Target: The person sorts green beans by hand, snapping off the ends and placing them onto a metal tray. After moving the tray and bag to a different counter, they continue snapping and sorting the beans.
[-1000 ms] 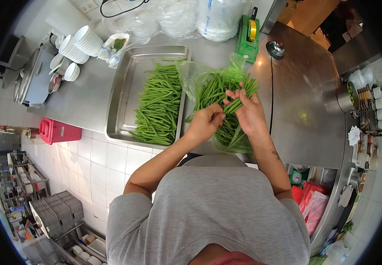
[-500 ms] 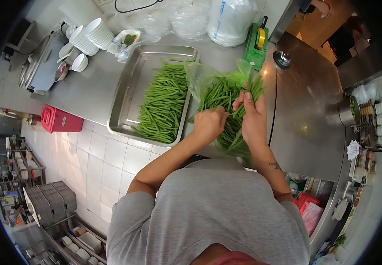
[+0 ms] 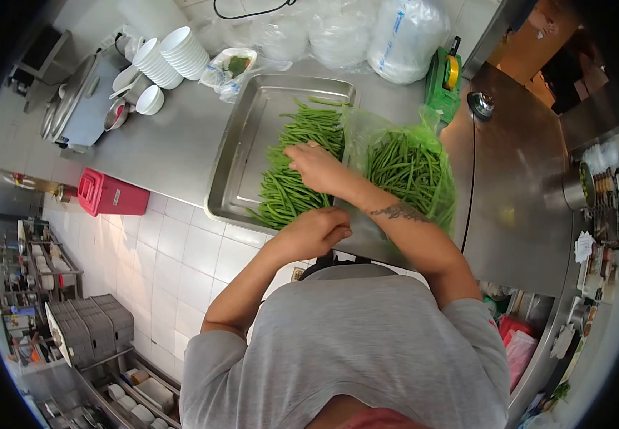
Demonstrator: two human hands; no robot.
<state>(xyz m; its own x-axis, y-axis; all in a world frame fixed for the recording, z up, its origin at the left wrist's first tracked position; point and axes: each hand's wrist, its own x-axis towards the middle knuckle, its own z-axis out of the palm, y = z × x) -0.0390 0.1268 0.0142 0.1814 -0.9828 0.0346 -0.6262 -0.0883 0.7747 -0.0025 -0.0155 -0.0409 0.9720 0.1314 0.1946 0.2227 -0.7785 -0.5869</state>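
My right hand (image 3: 314,166) reaches left across my body to the steel tray (image 3: 241,143). Its fingers curl down onto the pile of green beans (image 3: 291,196) lying in the tray's right half, with a few beans under them. My left hand (image 3: 317,232) is a closed fist at the counter's front edge, just in front of the tray; I cannot see anything inside it. To the right of the tray lies a clear plastic bag of more green beans (image 3: 409,168), open towards me, with my right forearm crossing its near corner.
Stacks of white bowls (image 3: 174,53) stand at the back left, a small bag of greens (image 3: 234,68) beside them. Big plastic bags (image 3: 402,32), a green tape dispenser (image 3: 444,79) and a call bell (image 3: 479,104) line the back. A red box (image 3: 113,194) hangs off the counter front.
My right hand left the bag and swung left to the tray's bean pile. My left hand dropped back to the counter's front edge. The view shifted left.
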